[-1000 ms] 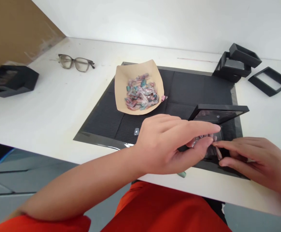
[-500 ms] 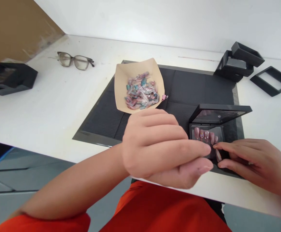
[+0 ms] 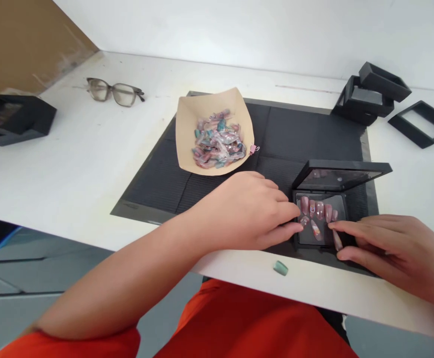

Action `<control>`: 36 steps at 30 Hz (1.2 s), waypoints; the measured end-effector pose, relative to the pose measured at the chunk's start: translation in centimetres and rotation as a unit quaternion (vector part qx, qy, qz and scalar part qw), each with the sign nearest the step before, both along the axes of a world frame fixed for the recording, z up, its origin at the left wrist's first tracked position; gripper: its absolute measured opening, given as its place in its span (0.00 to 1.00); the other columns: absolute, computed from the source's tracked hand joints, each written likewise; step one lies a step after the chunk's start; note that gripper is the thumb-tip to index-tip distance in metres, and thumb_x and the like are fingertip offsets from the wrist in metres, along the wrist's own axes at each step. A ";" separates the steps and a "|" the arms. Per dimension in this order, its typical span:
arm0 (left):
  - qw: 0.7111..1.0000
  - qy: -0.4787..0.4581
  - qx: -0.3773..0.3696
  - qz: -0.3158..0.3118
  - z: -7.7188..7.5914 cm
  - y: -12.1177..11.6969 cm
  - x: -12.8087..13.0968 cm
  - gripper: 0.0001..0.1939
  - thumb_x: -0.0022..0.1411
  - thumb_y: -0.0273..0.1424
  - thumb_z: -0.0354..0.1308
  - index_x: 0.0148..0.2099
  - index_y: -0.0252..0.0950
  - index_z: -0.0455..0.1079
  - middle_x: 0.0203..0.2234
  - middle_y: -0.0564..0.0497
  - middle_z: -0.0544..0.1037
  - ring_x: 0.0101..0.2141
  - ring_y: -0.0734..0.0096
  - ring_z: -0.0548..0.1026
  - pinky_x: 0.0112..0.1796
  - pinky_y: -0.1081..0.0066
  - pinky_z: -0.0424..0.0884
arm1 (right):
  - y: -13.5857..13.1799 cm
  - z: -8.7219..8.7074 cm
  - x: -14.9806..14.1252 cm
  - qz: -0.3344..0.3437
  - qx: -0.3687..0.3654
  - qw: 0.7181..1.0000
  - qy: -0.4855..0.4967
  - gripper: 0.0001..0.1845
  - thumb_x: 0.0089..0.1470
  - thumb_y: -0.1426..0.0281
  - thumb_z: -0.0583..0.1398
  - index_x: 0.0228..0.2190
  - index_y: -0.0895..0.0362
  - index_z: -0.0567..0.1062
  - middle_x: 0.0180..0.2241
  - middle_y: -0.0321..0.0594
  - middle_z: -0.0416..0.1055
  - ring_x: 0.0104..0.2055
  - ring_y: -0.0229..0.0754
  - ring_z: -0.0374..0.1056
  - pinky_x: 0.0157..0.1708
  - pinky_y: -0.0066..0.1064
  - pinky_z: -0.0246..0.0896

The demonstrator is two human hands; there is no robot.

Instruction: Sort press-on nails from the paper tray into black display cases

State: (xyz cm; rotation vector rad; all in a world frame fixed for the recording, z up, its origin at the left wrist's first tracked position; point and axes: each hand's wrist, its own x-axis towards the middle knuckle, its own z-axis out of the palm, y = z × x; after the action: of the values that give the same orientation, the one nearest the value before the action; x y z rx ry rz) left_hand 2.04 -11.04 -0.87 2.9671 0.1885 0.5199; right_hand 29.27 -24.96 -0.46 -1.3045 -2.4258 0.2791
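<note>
My left hand (image 3: 256,211) reaches to the left edge of an open black display case (image 3: 302,239). Its thumb and index finger close around a small pink press-on nail (image 3: 304,221). From the other side, my right hand (image 3: 395,243) pinches a long, pale pointed press-on nail (image 3: 337,240) between thumb and index finger, over the case's right part. Several pinkish nails (image 3: 319,210) lie in a row inside, with a pointed patterned nail (image 3: 316,230) below them. The clear-windowed lid (image 3: 345,166) stands raised. A green press-on nail (image 3: 280,268) rests on the table's front edge.
A cardboard tray (image 3: 185,119) with bagged nails sits on the black mat (image 3: 306,134), a pink binder clip (image 3: 253,148) at its side. Black frames (image 3: 384,82) are stacked back right, and a loose frame (image 3: 421,124) lies beside them. Glasses (image 3: 116,93) and black cases (image 3: 26,119) are at left.
My left hand has drawn back and down from in front of the case to its left edge. The pointed patterned nail and the green nail now show. My right hand stays put.
</note>
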 end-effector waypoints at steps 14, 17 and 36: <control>0.998 0.036 -0.044 -0.017 -0.3 -0.3 0.3 0.17 0.78 0.36 0.62 0.34 0.40 0.80 0.25 0.58 0.83 0.28 0.70 0.79 0.30 0.63 0.63 | 0.0 0.1 -0.1 -0.005 -0.017 1.000 -0.003 0.22 0.79 0.58 0.55 0.48 0.56 0.85 0.26 0.38 0.81 0.22 0.38 0.75 0.21 0.28 0.67; 0.998 0.037 -0.046 -0.022 -0.4 -0.6 0.3 0.19 0.78 0.35 0.61 0.31 0.40 0.78 0.25 0.58 0.83 0.26 0.71 0.79 0.30 0.63 0.63 | -0.1 -0.1 0.0 -0.010 -0.019 1.000 0.002 0.21 0.78 0.57 0.57 0.49 0.55 0.86 0.27 0.39 0.82 0.23 0.38 0.76 0.22 0.28 0.68; 0.997 0.016 -0.048 -0.054 -0.8 -1.1 0.5 0.14 0.78 0.37 0.62 0.37 0.40 0.82 0.26 0.59 0.83 0.27 0.70 0.78 0.30 0.62 0.65 | 0.0 0.0 -0.7 -0.039 -0.005 0.999 -0.008 0.25 0.80 0.56 0.53 0.49 0.58 0.86 0.19 0.32 0.69 0.17 0.35 0.66 0.17 0.26 0.59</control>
State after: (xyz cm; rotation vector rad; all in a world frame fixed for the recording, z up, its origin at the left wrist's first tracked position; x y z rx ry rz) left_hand 2.56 -12.10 -1.65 2.8741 0.0524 0.4389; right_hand 28.58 -25.00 -0.50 -1.4075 -2.3824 0.2605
